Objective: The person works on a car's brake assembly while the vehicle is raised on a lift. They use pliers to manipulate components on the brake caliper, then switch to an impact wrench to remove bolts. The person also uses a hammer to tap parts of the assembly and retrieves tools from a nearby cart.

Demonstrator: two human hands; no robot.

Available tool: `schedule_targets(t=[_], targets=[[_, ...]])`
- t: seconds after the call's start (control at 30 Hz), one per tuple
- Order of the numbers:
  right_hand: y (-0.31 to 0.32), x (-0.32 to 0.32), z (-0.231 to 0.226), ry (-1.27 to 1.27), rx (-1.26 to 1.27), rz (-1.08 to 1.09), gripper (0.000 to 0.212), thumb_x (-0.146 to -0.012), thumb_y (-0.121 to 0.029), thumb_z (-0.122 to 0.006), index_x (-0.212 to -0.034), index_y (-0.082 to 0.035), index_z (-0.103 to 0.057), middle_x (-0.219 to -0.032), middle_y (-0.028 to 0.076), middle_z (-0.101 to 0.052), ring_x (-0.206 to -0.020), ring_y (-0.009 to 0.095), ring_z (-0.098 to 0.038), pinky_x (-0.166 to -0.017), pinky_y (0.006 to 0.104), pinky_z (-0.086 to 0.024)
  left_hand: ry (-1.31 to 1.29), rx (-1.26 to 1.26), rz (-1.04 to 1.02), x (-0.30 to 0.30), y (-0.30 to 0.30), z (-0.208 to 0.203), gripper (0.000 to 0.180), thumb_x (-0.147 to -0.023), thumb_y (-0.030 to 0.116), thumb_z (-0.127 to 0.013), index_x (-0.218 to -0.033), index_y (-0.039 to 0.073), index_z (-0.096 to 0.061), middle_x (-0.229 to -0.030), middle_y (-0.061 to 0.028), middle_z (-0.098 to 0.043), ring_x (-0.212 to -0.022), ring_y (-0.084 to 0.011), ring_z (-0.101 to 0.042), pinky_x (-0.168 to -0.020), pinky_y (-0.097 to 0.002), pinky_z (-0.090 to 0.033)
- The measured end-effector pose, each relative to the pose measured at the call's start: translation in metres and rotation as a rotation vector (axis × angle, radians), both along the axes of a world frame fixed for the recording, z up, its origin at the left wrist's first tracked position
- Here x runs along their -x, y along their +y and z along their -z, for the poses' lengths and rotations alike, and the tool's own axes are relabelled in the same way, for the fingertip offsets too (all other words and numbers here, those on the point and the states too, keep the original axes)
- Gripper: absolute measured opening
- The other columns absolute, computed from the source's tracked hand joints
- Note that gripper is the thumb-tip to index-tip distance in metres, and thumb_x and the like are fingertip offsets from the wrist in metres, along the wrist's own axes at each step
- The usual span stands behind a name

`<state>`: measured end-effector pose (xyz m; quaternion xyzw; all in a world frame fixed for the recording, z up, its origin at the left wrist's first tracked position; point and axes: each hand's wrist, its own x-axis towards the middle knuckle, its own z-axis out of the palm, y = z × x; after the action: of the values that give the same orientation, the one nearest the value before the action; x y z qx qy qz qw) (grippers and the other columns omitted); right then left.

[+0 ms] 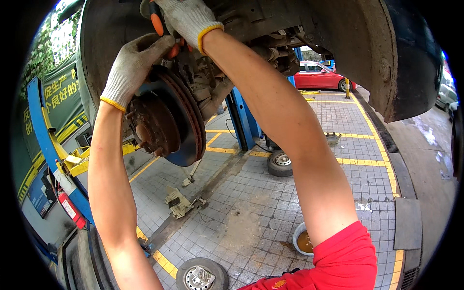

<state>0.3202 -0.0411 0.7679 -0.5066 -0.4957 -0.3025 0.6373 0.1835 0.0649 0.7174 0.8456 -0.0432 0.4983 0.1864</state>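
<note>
Both my hands wear white knit gloves with yellow cuffs and are raised into the wheel well of a lifted car. My right hand [188, 17] is closed around a tool with an orange-and-black handle [156, 20]; the picture's upper edge cuts off its working end. Just below, my left hand [134, 65] has its fingers bent and thumb beside a smaller orange-red piece [173, 51]. What those fingers grip is hidden. Under my left wrist sits the brake disc [188, 116] with its rusty hub [151, 126], the wheel being off.
Suspension parts [208, 94] lie behind the disc. Blue lift posts [240, 118] stand around, one with a yellow arm [79, 166]. Wheels [202, 276], a basin of brown liquid [304, 241] and a dirty metal part [178, 203] are on the tiled floor. A red car [319, 77] is parked beyond.
</note>
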Motion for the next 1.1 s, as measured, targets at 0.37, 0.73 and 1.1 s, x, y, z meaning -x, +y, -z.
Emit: schedule_targets(t=[0.37,0.73,1.1], targets=[[-0.006,0.009,0.017,-0.041,0.057,-0.034,0.109,-0.089,-0.083,-0.048,-0.143,0.012,-0.046,-0.136,0.036,-0.060,-0.132,0.045,-0.057,-0.108,0.0466,-0.047,0.034,-0.051,-0.053,0.008,-0.005,0.003,0.052,-0.095,0.047,-0.073,-0.120,0.001,-0.075,-0.094,-0.0047,-0.074,-0.081,-0.0106,-0.062,-0.079,-0.0273,-0.052],[0.029,-0.021,-0.005,-0.754,0.087,0.695,0.067,-0.094,-0.055,-0.065,-0.138,-0.007,-0.058,-0.122,0.030,-0.068,-0.114,0.046,-0.067,-0.099,0.0494,-0.053,-0.012,-0.132,-0.042,-0.001,0.003,0.000,0.047,-0.097,0.046,-0.070,-0.113,0.003,-0.076,-0.089,-0.0035,-0.073,-0.077,-0.0085,-0.059,-0.075,-0.0273,-0.050],[0.036,-0.037,-0.023,-0.492,-0.034,0.096,0.065,-0.090,-0.045,-0.072,-0.129,0.005,-0.059,-0.106,0.026,-0.071,-0.102,0.040,-0.070,-0.091,0.0482,-0.055,-0.064,-0.473,-0.406,-0.011,-0.004,-0.005,0.052,-0.108,0.045,-0.053,-0.127,-0.001,-0.068,-0.101,-0.0219,-0.074,-0.089,-0.0283,-0.070,-0.087,-0.0392,-0.053]])
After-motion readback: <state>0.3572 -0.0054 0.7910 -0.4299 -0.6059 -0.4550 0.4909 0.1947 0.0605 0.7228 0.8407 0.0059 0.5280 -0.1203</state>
